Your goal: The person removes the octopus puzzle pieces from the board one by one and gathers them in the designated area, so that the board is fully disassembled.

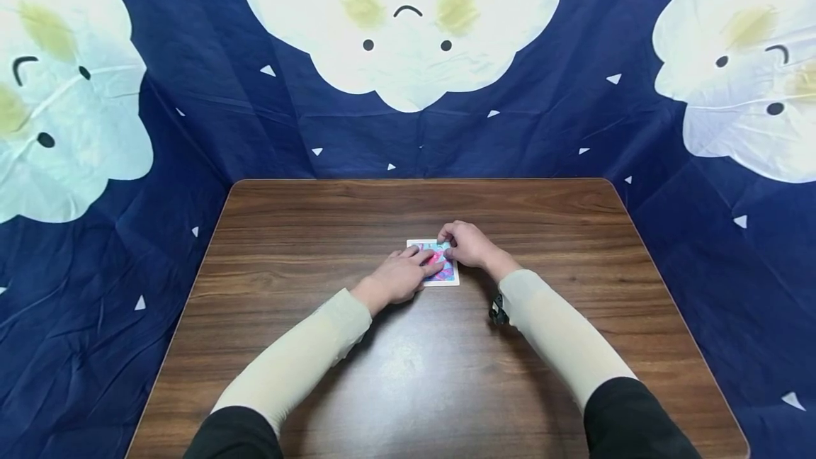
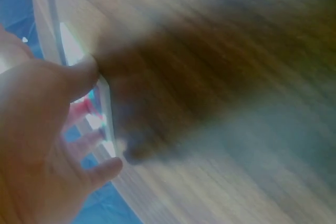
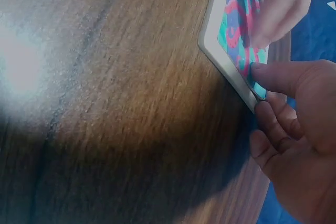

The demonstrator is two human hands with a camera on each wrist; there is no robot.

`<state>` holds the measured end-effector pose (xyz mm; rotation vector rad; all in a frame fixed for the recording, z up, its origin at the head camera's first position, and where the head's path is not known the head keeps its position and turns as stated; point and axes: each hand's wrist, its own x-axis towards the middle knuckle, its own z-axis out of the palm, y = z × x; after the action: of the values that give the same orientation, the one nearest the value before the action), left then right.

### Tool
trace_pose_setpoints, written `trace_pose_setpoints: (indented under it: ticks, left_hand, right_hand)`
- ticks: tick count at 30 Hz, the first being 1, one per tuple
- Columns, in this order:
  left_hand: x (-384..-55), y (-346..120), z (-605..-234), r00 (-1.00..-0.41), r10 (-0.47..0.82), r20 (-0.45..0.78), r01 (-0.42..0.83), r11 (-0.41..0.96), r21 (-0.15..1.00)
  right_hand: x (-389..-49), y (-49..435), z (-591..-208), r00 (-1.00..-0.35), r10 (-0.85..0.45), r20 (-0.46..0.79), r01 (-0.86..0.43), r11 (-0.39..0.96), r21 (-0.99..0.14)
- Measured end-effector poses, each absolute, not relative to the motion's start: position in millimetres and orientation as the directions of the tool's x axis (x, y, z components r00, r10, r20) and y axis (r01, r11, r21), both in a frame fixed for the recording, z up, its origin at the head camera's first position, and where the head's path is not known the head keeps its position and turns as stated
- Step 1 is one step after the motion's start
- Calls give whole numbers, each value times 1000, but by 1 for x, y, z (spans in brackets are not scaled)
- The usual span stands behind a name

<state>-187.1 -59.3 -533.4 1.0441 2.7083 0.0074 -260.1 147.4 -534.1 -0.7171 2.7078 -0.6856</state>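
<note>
1. Backdrop (image 1: 210,126): blue cloth with sad-faced clouds, filling the top and both sides of the head frame.
2. Worktop (image 1: 306,232): dark wood grain; a bright glare patch at lower centre of the frame.
3. Arms: pale left sleeve (image 1: 293,360) enters from lower left, pale right sleeve (image 1: 561,328) from lower right. Both forearms slant inward and converge near frame centre.
4. Left hand (image 1: 398,276): just left of centre, palm down, fingers spread fairly straight across the panel's face, thumb at its near edge. Grip not closed; it appears to steady. Judgement: if these fingers press unevenly or slip, the panel could slide or turn.
5. Right hand (image 1: 470,245): right of centre, wrist bent inward, fingers curled. Grip pinches the panel's right edge, thumb on the face, index finger at the rim; whether only a top layer is caught, cannot tell.
6. Panel (image 1: 448,273): flat, pink and blue, at frame centre between the hands, with a white border (image 3: 212,30). Judgement: pulling up at one edge while the left fingers press could bend it or make the pinch slip.
7. Dark wrist device (image 1: 498,310): beneath the right cuff; could brush the worktop if that wrist drops.
</note>
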Motion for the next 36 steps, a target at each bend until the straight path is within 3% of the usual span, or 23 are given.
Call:
trace_pose_setpoints:
  ticks: [7,16,27,36]
  left_hand:
    - [-186,-59,-534,-720,636,-278,640,763,87]
    - [-185,-59,-538,-724,641,-254,645,760,81]
    - [-183,-58,-535,-725,623,-293,617,777,126]
    - [-187,-65,-538,-705,691,-160,671,723,165]
  right_hand:
    - [-262,147,-534,-847,-519,-117,-399,765,-506]
    - [-263,151,-524,-836,-522,-171,-370,766,-526]
    - [-262,155,-523,-854,-499,-150,-347,759,-551]
    - [-257,160,-527,-863,-492,-111,-338,728,-596]
